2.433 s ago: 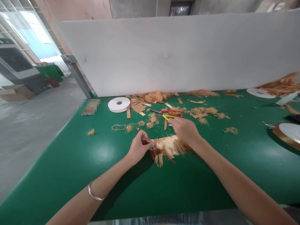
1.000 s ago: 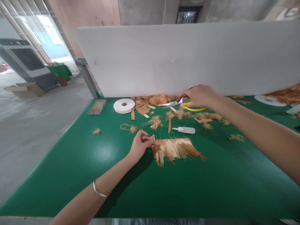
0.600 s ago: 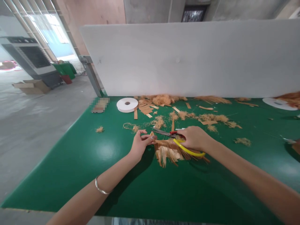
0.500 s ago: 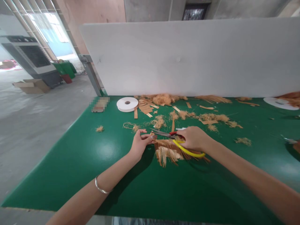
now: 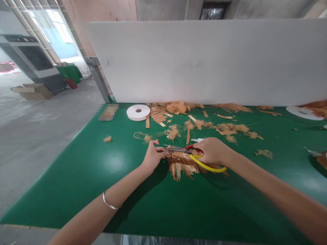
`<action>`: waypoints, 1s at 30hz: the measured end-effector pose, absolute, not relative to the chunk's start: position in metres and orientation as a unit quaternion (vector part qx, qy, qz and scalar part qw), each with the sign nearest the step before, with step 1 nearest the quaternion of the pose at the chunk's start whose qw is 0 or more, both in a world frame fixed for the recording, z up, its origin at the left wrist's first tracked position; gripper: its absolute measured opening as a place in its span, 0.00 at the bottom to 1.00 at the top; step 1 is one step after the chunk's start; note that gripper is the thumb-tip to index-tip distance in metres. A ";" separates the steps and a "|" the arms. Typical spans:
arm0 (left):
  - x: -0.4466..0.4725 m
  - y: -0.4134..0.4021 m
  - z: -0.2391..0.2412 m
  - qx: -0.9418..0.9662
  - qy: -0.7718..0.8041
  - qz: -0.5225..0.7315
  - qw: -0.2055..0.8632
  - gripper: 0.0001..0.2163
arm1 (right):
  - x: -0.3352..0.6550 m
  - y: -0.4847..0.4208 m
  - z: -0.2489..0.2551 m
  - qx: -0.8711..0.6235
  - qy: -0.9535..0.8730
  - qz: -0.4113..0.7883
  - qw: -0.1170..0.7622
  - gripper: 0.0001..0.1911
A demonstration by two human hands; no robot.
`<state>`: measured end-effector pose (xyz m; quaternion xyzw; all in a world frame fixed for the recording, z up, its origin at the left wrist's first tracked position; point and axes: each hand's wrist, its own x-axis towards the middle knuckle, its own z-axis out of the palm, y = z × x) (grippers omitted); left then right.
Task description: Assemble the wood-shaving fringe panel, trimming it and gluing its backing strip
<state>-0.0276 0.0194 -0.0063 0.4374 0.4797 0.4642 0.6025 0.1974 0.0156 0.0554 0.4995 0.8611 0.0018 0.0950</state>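
A brown fringed strip (image 5: 182, 165) lies on the green table (image 5: 76, 190), its loose strands pointing toward me. My left hand (image 5: 152, 154) pinches the strip's upper left end between thumb and finger. My right hand (image 5: 213, 151) is wrapped round scissors (image 5: 176, 148) with yellow and red handles. Their blades point left along the strip's top edge, with the tips close to my left fingers. A white nozzle tip (image 5: 196, 140) shows beside my right fingers; the rest of it is hidden.
A white tape roll (image 5: 138, 112) lies at the back left, beside brown strips (image 5: 158, 117). Tangled fibre clumps (image 5: 173, 132) are scattered beyond my hands. A white panel (image 5: 204, 64) stands along the back. Another white roll (image 5: 304, 113) sits at the far right.
The scissor blades have come closer together along the strip's top edge. Both hands stay nearly in place, and the view has shifted slightly.
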 end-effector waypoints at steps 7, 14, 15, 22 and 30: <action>-0.028 0.019 -0.007 0.443 0.474 0.456 0.609 0.30 | 0.199 0.015 0.055 0.488 0.868 -0.008 0.096 0.15; -0.029 0.017 -0.005 0.435 0.452 0.456 0.631 0.32 | 0.201 0.015 0.055 0.471 0.878 -0.017 0.082 0.13; -0.030 0.017 -0.005 0.437 0.451 0.455 0.631 0.32 | 0.202 0.015 0.055 0.470 0.878 -0.017 0.085 0.13; -0.029 0.018 -0.006 0.438 0.461 0.458 0.621 0.31 | 0.206 0.017 0.052 0.454 0.887 -0.023 0.077 0.13; -0.029 0.018 -0.006 0.452 0.458 0.448 0.621 0.30 | 0.202 0.055 0.046 0.642 0.764 -0.046 0.042 0.19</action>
